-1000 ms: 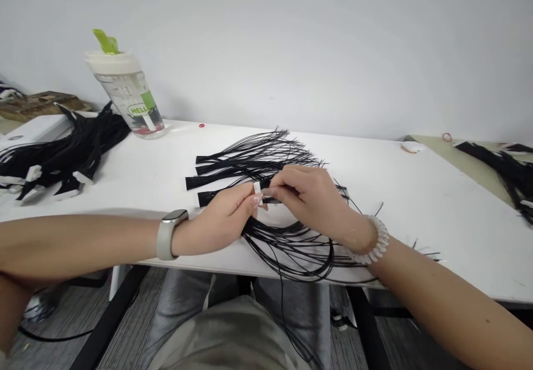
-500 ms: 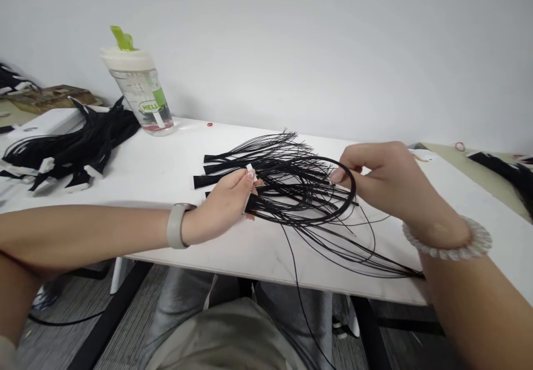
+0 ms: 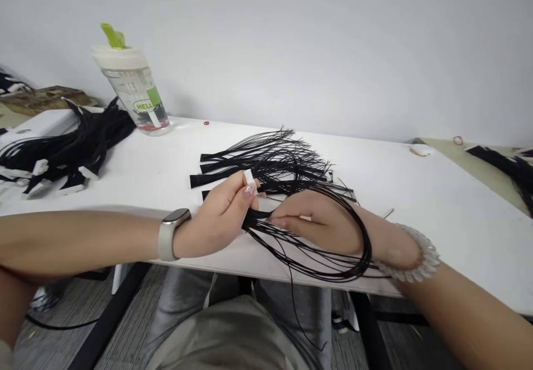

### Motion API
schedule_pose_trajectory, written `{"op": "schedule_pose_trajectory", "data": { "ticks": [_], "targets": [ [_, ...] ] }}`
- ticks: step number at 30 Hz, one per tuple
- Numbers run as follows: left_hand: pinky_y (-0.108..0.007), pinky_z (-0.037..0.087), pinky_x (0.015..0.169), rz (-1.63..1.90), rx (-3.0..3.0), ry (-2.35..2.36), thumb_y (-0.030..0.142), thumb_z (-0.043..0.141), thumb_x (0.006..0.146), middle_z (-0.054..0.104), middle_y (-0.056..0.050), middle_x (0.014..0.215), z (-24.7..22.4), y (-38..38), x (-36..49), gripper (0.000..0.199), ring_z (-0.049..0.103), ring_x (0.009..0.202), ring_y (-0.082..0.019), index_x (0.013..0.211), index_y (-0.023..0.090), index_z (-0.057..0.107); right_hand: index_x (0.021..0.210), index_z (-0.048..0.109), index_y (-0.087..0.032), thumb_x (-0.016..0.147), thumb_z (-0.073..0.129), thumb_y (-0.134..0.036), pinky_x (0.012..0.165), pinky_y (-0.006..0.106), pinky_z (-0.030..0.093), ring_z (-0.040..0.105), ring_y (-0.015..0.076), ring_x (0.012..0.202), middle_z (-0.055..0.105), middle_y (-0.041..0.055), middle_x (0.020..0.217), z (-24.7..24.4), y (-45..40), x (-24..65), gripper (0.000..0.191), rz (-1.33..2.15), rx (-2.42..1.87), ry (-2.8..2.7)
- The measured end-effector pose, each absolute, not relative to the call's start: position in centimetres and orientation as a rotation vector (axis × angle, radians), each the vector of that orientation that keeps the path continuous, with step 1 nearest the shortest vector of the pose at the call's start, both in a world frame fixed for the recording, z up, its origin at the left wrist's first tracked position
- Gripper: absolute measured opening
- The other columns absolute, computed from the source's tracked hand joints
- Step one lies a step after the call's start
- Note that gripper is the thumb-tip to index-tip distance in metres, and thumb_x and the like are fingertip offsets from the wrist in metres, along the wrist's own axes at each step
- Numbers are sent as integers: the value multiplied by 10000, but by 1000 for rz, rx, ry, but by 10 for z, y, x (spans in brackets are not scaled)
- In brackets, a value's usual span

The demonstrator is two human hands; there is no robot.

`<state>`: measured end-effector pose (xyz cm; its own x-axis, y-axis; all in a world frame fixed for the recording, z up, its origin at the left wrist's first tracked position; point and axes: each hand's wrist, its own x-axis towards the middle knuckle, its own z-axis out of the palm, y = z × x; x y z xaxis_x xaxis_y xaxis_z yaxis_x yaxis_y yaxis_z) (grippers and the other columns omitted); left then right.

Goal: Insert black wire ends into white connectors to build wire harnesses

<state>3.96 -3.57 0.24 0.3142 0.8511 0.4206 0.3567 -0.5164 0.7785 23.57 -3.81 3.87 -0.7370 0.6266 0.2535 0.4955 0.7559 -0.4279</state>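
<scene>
My left hand (image 3: pixel 222 209) is closed round a white connector (image 3: pixel 249 177), from which a bundle of thin black wires (image 3: pixel 333 273) runs to the right. My right hand (image 3: pixel 318 220) has its thumb and fingers pinched on black wires close to the connector. Part of the bundle bends in a wide loop around the back of my right hand. One loose wire (image 3: pixel 292 287) hangs over the table's front edge. Behind my hands several flat black wire bundles (image 3: pixel 233 166) with frayed ends lie side by side.
A clear bottle (image 3: pixel 139 95) with a green spout stands at the back left. Beside it is a heap of black wire bundles with white connectors (image 3: pixel 79 142). A red ring (image 3: pixel 206 122) lies near the wall. More black cable (image 3: pixel 499 162) rests at far right.
My right hand has moved left and down, from the right side of the wire loop to the wires near the connector. The loop now lies lower, around my right hand. The left hand keeps its hold.
</scene>
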Motion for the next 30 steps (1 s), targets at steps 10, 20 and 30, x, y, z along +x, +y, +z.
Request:
{"op": "schedule_pose_trajectory", "data": {
  "ticks": [10, 20, 30],
  "targets": [
    [-240, 398, 652, 1155, 2002, 1035, 311, 306, 903, 510, 11, 685, 1, -34, 41, 231, 471, 638, -99, 790, 172, 452, 589, 458, -148, 873, 372, -217, 494, 191, 262, 318, 49, 489, 410, -49, 521, 33, -44, 217, 304, 575, -936, -2531],
    [-238, 399, 641, 1153, 2010, 984, 293, 306, 901, 477, 13, 676, -2, -36, 39, 222, 457, 631, -100, 776, 172, 444, 618, 485, -145, 857, 398, -197, 572, 197, 314, 421, 70, 567, 520, -10, 599, 34, -45, 215, 260, 461, -884, -2606],
    [-243, 384, 690, 1146, 2022, 965, 269, 318, 902, 456, 35, 653, -2, -36, 40, 213, 425, 609, -82, 729, 174, 399, 653, 559, -128, 863, 392, -170, 578, 192, 336, 452, 83, 599, 555, 26, 643, 36, -43, 215, 272, 503, -740, -2623]
  ]
}}
